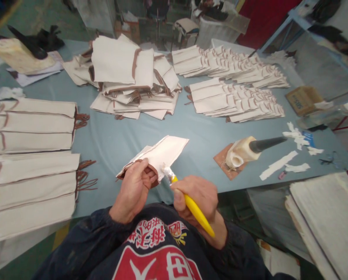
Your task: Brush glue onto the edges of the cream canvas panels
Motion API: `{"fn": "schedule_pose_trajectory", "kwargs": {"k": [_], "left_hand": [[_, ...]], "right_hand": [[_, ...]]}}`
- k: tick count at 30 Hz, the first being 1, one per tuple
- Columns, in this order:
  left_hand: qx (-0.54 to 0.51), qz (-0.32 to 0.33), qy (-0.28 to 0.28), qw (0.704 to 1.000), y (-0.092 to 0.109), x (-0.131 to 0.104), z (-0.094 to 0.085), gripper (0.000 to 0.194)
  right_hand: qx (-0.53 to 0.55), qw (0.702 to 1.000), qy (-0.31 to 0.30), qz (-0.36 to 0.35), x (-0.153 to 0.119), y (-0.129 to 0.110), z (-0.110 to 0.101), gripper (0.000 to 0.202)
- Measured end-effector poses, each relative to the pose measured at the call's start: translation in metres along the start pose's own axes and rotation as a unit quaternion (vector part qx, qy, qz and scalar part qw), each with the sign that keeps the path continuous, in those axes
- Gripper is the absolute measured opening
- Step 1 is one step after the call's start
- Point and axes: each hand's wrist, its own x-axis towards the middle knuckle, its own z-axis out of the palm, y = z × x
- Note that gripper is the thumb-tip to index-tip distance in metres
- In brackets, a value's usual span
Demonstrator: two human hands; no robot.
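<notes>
My left hand (134, 186) grips a cream fabric piece (166, 151) by its brown-trimmed edge, its thumb on top. The piece is tilted, its far corner pointing away to the right. In my right hand (195, 196) is a brush with a yellow handle (199, 214). White stuff coats the brush head (168, 173), which meets the near right edge of the fabric. To the right, a cream plastic bottle (236, 153) with an open mouth lies on a brown square, a black-handled tool sticking out of it.
Overlapping cream pieces (30, 126) lie at left. A loose pile (124, 62) stands at the back, with rows of pieces (235, 99) to its right. White strips (279, 165), scissors (330, 159) and a cardboard box (304, 100) are on the table's right side.
</notes>
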Motion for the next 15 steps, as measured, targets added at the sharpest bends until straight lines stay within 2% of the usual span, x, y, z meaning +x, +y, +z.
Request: {"fn": "schedule_pose_trajectory", "kwargs": {"k": [3,7,11,13,15], "left_hand": [[-0.025,0.002,0.007,1.000,0.000,-0.003,0.003,0.018],[-0.033,-0.010,0.011,0.999,0.000,-0.004,0.002,0.016],[-0.037,-0.021,0.018,0.999,0.002,-0.004,0.002,0.013],[-0.048,-0.036,0.019,0.998,0.003,-0.005,0.005,0.014],[-0.060,-0.035,0.018,0.997,0.003,-0.007,0.009,0.015]], "right_hand": [[0.012,0.996,-0.066,-0.056,0.002,0.002,0.006,0.020],[0.052,0.992,-0.087,-0.080,0.003,0.001,0.003,0.028],[0.106,0.993,-0.035,-0.038,0.004,0.001,-0.007,0.019],[0.089,0.996,-0.005,-0.012,0.003,0.002,-0.006,0.016],[0.066,0.998,-0.003,-0.017,0.001,0.003,-0.001,0.018]]}}
